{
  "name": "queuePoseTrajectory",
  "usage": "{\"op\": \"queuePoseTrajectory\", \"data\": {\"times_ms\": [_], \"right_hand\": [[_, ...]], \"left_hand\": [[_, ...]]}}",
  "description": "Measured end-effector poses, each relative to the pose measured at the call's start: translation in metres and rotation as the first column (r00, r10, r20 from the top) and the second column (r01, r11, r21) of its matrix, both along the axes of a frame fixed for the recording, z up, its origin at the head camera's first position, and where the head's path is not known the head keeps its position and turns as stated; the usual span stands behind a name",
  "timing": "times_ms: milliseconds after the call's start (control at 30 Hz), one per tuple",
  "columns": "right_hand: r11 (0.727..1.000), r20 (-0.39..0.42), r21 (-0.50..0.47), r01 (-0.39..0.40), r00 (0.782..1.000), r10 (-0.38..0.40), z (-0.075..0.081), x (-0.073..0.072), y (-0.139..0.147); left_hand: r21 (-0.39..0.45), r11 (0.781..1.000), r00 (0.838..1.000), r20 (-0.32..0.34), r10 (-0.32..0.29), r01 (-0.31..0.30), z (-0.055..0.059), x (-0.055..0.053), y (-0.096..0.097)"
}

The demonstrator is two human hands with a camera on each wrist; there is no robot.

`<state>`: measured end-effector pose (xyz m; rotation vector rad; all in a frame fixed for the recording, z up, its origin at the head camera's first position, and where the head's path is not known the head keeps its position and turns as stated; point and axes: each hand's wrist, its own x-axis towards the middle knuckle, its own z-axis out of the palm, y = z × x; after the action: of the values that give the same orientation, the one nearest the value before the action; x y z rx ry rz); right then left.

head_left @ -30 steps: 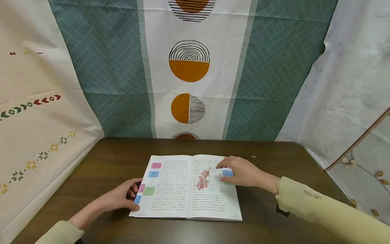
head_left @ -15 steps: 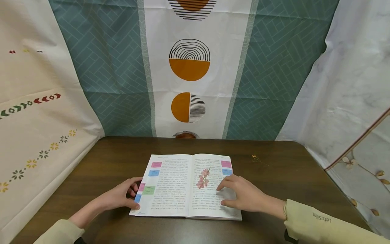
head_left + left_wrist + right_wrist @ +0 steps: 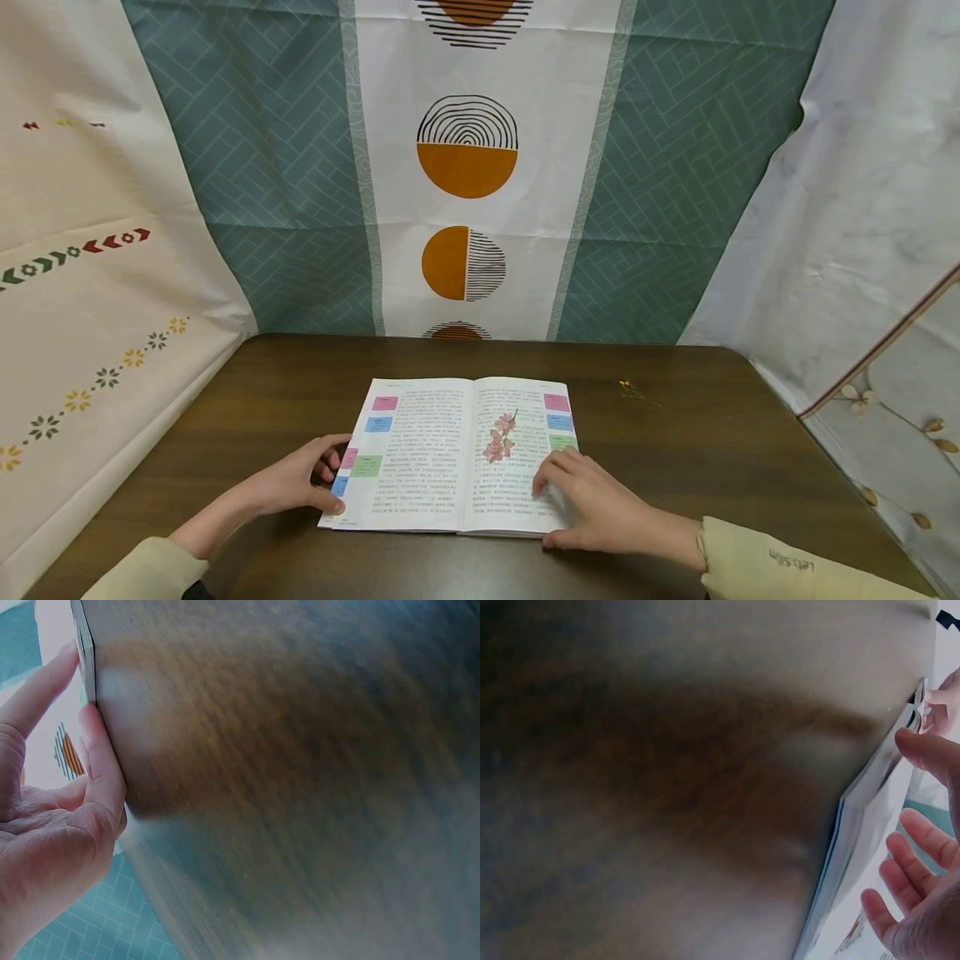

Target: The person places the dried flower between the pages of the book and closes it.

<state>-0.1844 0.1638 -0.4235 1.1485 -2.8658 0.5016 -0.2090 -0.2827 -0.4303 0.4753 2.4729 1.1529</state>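
Observation:
An open book (image 3: pixel 420 500) with printed text lies on the table. Its margins carry pink, blue and green notes. A sprig of pink flowers (image 3: pixel 499 440) lies on the right page. My left hand (image 3: pixel 288 483) holds the book's left edge, thumb on the page's lower corner and fingers curled at the side. The left wrist view shows two fingertips right at that edge. My right hand (image 3: pixel 596 508) is over the lower right corner with its fingers spread and loosely bent. Its thumb (image 3: pixel 922 750) is by the book's bottom edge in the right wrist view.
A thin sprig with small yellow flowers (image 3: pixel 633 390) lies on the brown wooden table (image 3: pixel 675 450), right of the book. A teal and white patterned cloth (image 3: pixel 300 167) hangs behind the table. More cloth hangs on both sides.
My right hand has moved from the right page's upper margin down to the lower right corner, uncovering the pink, blue and green notes. The left hand has stayed at the book's edge.

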Motion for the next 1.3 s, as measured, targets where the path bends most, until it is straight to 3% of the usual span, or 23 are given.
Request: {"op": "queuePoseTrajectory", "data": {"times_ms": [467,767,967,1300], "right_hand": [[1.000,-0.032,0.005,-0.026,0.999,0.026,0.002,-0.004,0.000],[1.000,0.010,-0.001,-0.029,1.000,0.029,0.008,-0.005,0.005],[0.999,-0.012,0.003,-0.036,0.999,0.036,0.011,-0.006,0.010],[0.998,0.010,-0.040,-0.045,0.999,0.045,0.014,-0.016,0.021]], "left_hand": [[-0.010,1.000,1.000,-0.001,-0.003,0.003,-0.001,-0.002,-0.001],[-0.008,1.000,1.000,-0.003,-0.006,0.006,0.000,-0.001,-0.001],[0.002,1.000,1.000,-0.003,-0.007,0.007,-0.001,-0.001,-0.001],[-0.003,1.000,1.000,-0.007,-0.011,0.011,-0.001,-0.002,-0.002]]}}
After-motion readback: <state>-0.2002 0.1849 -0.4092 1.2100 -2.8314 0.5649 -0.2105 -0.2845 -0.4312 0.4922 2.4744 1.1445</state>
